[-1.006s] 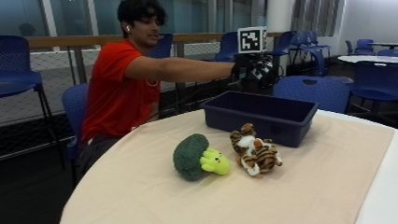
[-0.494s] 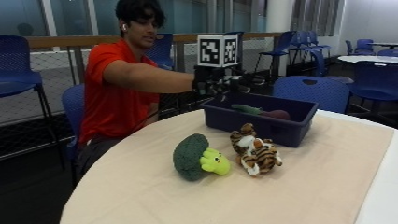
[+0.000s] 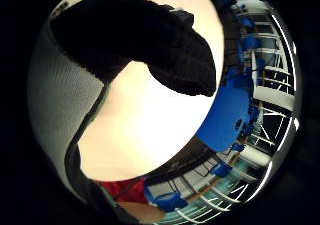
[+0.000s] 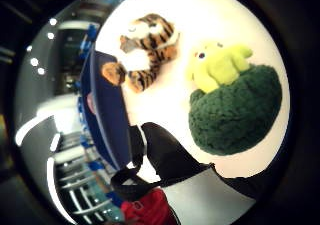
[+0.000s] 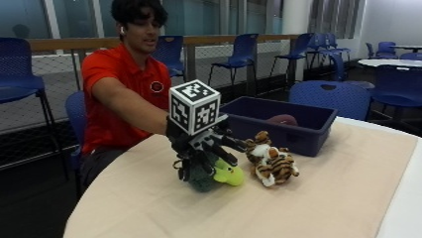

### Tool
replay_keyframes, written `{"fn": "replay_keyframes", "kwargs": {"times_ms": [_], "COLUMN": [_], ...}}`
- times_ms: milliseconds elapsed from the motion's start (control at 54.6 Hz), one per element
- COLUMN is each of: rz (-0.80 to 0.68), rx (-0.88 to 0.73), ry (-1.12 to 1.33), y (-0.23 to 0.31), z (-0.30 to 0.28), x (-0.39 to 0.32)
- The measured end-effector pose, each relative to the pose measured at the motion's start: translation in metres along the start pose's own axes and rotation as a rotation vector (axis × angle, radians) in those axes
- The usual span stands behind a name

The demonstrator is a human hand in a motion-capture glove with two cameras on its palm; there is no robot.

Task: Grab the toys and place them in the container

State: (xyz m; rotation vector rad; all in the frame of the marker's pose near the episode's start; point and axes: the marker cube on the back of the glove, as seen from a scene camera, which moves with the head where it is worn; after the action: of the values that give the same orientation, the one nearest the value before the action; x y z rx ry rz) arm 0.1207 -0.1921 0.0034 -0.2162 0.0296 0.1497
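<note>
On the beige table [image 5: 342, 198], the broccoli toy [image 5: 221, 177] lies near the navy container [image 5: 280, 126], beside the tiger toy [image 5: 272, 161]. Your right hand [image 5: 201, 151] hovers over the broccoli with fingers spread, gripping nothing. Lower it onto the green body, close around its middle, and keep off the tiger.

We see the scene from an outside view set across the round table [image 5: 342, 198], near table height, facing the seated person and the rows of blue chairs behind. The thumb-side palm view looks down from close above onto the broccoli plush [image 4: 235, 110], the tiger plush [image 4: 147, 47] and the dark blue bin [image 4: 107, 120], all shared with the outside view. The little-finger-side palm view looks out over bare tabletop, past a black gloved finger [image 3: 150, 45], toward the chairs.
</note>
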Motion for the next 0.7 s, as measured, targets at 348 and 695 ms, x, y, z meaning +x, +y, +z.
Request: {"fn": "replay_keyframes", "kwargs": {"times_ms": [348,695], "rz": [-0.019,-0.126], "rx": [-0.17,-0.016], "ry": [0.159,0.203], "y": [-0.006,0.001], "z": [0.051,0.052], "x": [-0.008,-0.022]}}
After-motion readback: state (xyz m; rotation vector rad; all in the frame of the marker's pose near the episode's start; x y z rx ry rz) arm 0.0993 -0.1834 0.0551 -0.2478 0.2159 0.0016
